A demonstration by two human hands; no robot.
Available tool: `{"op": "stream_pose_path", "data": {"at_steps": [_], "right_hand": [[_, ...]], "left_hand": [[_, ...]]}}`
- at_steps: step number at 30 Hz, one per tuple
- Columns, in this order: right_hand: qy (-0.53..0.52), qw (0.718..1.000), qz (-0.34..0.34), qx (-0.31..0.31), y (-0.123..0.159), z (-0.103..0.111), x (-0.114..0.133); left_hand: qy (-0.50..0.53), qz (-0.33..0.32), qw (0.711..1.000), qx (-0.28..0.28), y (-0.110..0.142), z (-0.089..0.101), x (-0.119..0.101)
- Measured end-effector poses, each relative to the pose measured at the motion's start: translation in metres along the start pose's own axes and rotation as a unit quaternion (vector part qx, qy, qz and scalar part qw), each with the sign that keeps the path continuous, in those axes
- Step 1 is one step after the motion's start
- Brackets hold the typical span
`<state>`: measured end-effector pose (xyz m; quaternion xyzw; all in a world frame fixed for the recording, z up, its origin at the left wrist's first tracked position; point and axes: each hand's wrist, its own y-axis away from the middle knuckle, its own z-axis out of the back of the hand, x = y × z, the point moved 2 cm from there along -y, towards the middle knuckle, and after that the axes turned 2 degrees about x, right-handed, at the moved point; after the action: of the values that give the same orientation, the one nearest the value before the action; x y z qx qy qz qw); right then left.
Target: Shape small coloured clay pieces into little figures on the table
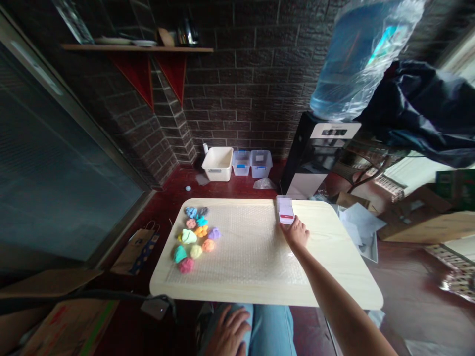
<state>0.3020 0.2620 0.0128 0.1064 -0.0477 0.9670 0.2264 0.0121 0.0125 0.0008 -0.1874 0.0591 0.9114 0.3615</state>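
At the far edge of the table, my right hand (296,233) is at the lower end of a phone (285,209) with a lit pale screen and a red bar. Its fingers are curled around the near corner, the thumb at the bottom edge. My left hand (230,332) rests on my jeans (272,329) below the table's near edge, holding nothing, fingers apart. On the table's left side lie several crumpled soft lumps in many colours, among them a pink one (186,265), a purple one (214,233) and a white one (188,236).
Bubble wrap (245,247) covers much of the pale table (341,267). Beyond it stand a cream bin (217,170), clear plastic boxes (261,165) and a water dispenser (311,153). Cardboard boxes (415,212) are at right, a paper bag (131,252) at left.
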Motion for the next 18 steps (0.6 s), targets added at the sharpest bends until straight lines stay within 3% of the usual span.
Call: {"op": "stream_pose_path", "data": {"at_steps": [18], "right_hand": [[0.012,1.0,-0.011,0.012,-0.0021,-0.0014,-0.0014]], "left_hand": [[-0.006,-0.003,1.0,-0.013,0.0016,-0.0045,0.0018]]}}
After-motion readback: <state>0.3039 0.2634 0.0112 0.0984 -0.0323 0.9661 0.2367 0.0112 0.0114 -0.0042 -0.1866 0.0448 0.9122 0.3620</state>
